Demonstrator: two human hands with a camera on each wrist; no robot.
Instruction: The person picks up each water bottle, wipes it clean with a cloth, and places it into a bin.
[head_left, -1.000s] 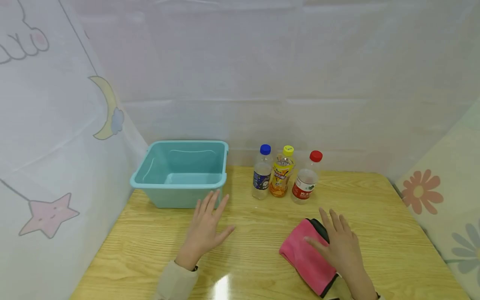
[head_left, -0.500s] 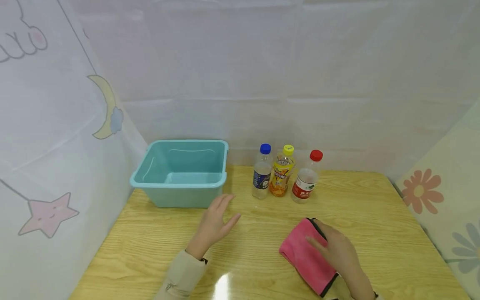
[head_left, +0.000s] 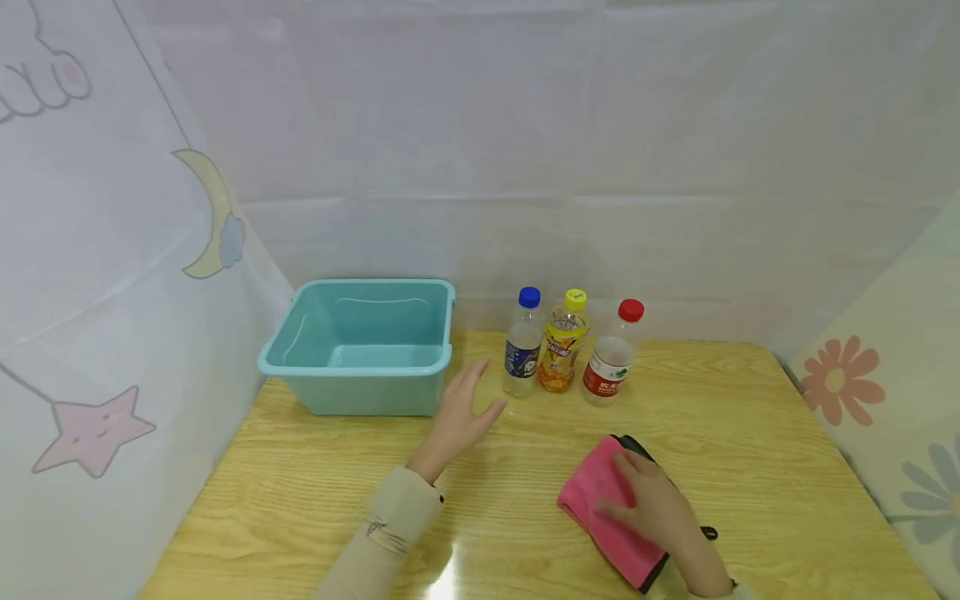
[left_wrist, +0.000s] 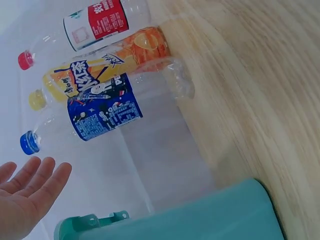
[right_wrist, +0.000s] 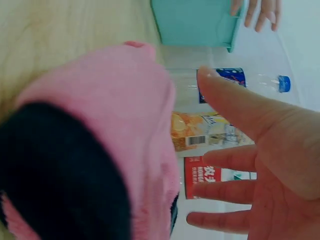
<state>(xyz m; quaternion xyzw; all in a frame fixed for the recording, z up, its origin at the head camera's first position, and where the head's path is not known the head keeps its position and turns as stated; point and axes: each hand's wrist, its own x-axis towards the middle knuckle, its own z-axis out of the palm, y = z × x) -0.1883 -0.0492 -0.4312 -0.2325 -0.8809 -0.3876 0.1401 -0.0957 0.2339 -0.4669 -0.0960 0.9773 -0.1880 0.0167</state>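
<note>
A folded pink cloth [head_left: 611,508] with black edging lies at the table's right front. My right hand [head_left: 656,504] hovers over it, thumb and fingers spread; in the right wrist view the straight fingers show a gap from the cloth [right_wrist: 115,105]. Reaching between the basin and the bottles, my left hand [head_left: 457,421] holds nothing, its fingers extended. Closest to it stands a clear bottle with a blue cap and blue label [head_left: 522,360]. Beside that are a yellow-labelled bottle [head_left: 562,346] with orange liquid low inside and a red-capped bottle [head_left: 606,379].
A turquoise plastic basin [head_left: 356,371] stands at the back left of the wooden table [head_left: 285,517], showing nothing inside. A white printed curtain [head_left: 675,167] hangs close behind and along both sides. A small black loop [head_left: 708,532] sticks out right of my right wrist.
My left hand has moved right, from the basin's front towards the blue-capped bottle. My right hand has come back and left, further over the cloth. The bottles and basin have stayed in place.
</note>
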